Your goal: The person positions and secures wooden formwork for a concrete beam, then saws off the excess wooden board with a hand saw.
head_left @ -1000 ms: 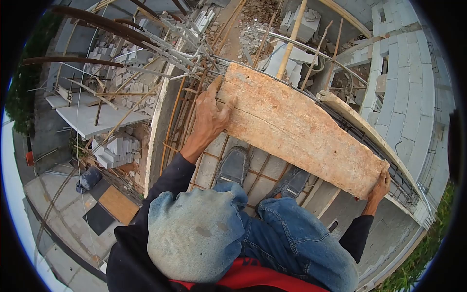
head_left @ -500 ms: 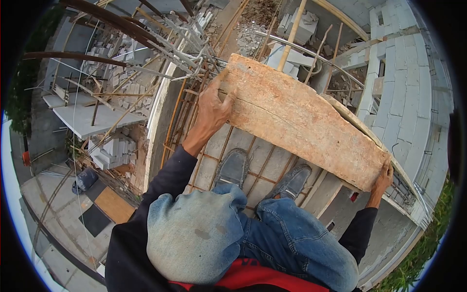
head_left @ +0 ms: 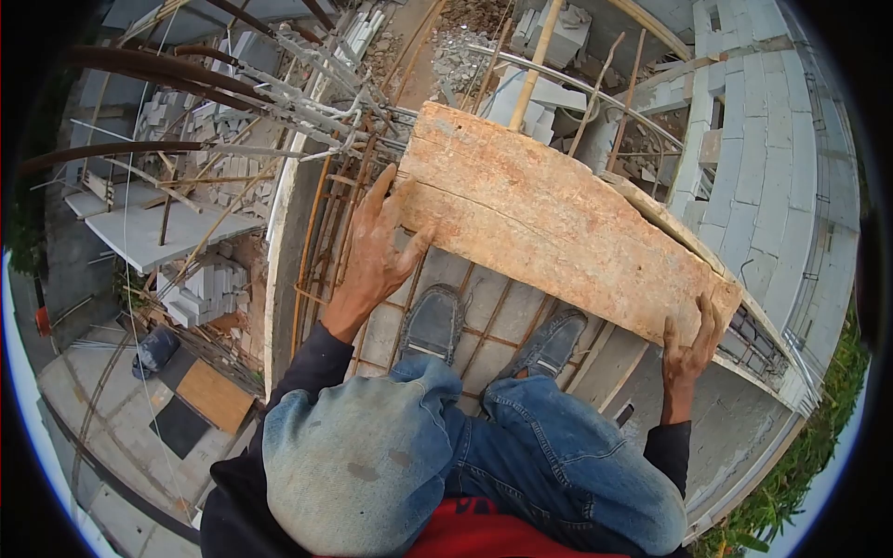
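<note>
A wide, weathered wooden board (head_left: 558,223), with a long crack and stains, lies crosswise in front of my feet over a rebar grid (head_left: 481,344). At its left end, my left hand (head_left: 377,256) has its fingers spread. The thumb reaches the board's near edge, while the other fingers are by the end; whether they touch is hard to tell. Close to the right end, my right hand (head_left: 690,349) rests outstretched fingers on the top face, not wrapped around the board. Behind its right half, the edge of another wooden piece (head_left: 674,228) shows.
My shoes (head_left: 433,321) stand on the rebar and the surface below. Rusty and concrete-coated bars (head_left: 307,65) jut out at the upper left. A bamboo pole (head_left: 537,65) rises behind the board. Light block masonry (head_left: 763,158) stands at right; a drop lies on the left.
Both hands have loosened from the board's ends: the left fingers spread back, and the right hand has moved inward onto the top face. The board keeps about the same place while the view shifts slightly.
</note>
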Demonstrator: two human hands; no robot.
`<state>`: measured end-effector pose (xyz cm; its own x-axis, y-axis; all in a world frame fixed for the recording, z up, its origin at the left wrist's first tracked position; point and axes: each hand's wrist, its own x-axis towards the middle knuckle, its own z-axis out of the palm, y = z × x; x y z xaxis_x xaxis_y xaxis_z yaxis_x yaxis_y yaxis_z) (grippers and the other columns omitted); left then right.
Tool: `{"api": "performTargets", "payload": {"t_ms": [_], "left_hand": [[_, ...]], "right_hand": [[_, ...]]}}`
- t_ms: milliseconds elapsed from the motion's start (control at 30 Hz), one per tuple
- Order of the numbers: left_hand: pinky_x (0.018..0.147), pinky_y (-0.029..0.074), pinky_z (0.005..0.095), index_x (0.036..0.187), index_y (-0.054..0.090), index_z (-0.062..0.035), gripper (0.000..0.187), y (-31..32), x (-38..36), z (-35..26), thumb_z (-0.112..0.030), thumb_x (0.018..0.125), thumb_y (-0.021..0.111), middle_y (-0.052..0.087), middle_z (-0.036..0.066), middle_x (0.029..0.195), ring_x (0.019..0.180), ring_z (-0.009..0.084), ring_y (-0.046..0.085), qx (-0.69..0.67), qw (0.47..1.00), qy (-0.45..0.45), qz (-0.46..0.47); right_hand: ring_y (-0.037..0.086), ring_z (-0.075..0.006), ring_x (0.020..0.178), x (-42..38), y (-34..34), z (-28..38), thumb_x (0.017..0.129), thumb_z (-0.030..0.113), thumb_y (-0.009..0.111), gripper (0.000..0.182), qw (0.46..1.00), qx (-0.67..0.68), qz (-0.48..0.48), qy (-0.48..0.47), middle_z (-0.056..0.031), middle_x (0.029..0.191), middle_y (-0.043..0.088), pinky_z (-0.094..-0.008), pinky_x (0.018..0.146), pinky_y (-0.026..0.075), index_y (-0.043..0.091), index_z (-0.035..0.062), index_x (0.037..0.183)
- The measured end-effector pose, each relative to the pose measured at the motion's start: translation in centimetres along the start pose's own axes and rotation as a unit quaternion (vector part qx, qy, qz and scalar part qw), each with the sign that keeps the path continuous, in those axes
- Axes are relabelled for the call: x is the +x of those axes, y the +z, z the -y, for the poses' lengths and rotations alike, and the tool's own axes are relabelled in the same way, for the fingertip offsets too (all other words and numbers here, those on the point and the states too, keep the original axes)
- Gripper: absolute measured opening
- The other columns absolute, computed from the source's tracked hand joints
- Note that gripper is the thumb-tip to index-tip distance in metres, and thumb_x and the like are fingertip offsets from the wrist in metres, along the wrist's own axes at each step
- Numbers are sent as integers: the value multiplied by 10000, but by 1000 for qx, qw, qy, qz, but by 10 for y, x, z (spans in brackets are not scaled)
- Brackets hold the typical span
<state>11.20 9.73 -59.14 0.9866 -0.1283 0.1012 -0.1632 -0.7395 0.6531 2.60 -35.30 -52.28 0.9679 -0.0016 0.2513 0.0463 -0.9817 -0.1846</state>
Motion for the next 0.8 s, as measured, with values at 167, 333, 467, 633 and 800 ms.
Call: {"api": "performTargets", "payload": {"t_ms": [167, 333, 467, 633, 800], "left_hand": [[1070, 303, 487, 1326, 536, -68, 571, 3, 5, -1, -376, 867, 680, 412, 215, 1429, 1306, 363, 408, 15, 1000, 1, 14], [1050, 360, 486, 1320, 546, -64, 559, 7, 7, 2, -377, 875, 675, 429, 224, 1411, 1285, 374, 431, 38, 999, -12, 9], [1059, 313, 489, 1320, 548, -60, 576, 10, 8, 3, -407, 876, 664, 439, 225, 1411, 1290, 385, 422, 2, 1000, -13, 7], [1030, 379, 494, 1318, 547, -58, 577, 10, 9, 4, -441, 895, 633, 461, 239, 1386, 1262, 395, 460, -42, 999, -20, -22], [1053, 381, 386, 1371, 444, 17, 563, -5, 12, -9, -393, 988, 494, 484, 177, 1372, 1252, 271, 481, -290, 952, -40, -92]], "right_hand": [[455, -271, 1209, -7, 27, 58, 607, 512, 835, 968, 979, -4, 139, -147, -86, 1266, 503, -531, 1127, 197, 441, 84, 1381], [427, -266, 1224, -10, 33, 51, 695, 328, 811, 857, 975, -26, 161, -152, -82, 1299, 471, -515, 1108, 224, 403, 94, 1412], [457, -286, 1176, -6, 44, 40, 651, 67, 752, 812, 976, -31, 119, -181, -104, 1242, 490, -496, 1045, 339, 418, 65, 1391], [482, -253, 1177, 0, 31, 43, 737, 36, 682, 597, 978, 6, 99, -186, -61, 1285, 530, -488, 1032, 366, 532, 91, 1313], [585, -266, 1056, 33, -9, 48, 710, 0, 702, 514, 967, 2, 77, -242, -68, 1201, 602, -442, 904, 508, 614, 72, 1211]]}}
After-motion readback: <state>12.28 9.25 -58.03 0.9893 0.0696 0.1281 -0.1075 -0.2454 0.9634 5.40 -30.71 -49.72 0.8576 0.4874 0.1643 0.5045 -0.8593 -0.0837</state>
